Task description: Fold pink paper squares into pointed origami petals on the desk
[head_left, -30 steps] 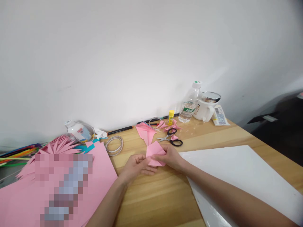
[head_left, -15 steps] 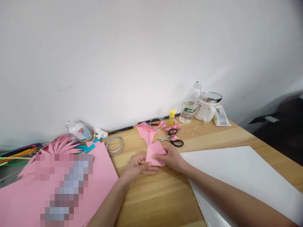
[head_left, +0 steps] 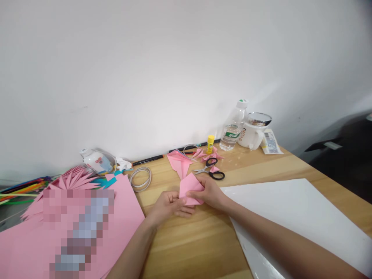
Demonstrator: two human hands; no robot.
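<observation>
A small folded piece of pink paper (head_left: 188, 188) is held between both hands above the wooden table. My left hand (head_left: 171, 204) pinches its lower left corner, thumb on top and fingers beneath. On the right edge, my right hand (head_left: 209, 192) grips the paper with the thumb pressed on its face. Just beyond it lies a larger folded pink paper (head_left: 179, 163). Black-handled scissors (head_left: 211, 169) rest to the right of that, blades pointing left, beside several small folded pink pieces (head_left: 215, 155). A yellow glue stick (head_left: 210, 144) stands upright behind them.
Pink sheets (head_left: 124, 217) cover the table's left side, with a fanned pink paper (head_left: 77, 180) on them. A white board (head_left: 279, 217) lies at right. Along the wall are a white bottle (head_left: 97, 161), wire coil (head_left: 141, 179), black marker (head_left: 148, 159), water bottle (head_left: 232, 130) and white mug (head_left: 250, 135).
Both hands keep hold of the folded pink paper, which has tilted slightly. My left fingers have shifted a little lower beneath it. The view has moved marginally.
</observation>
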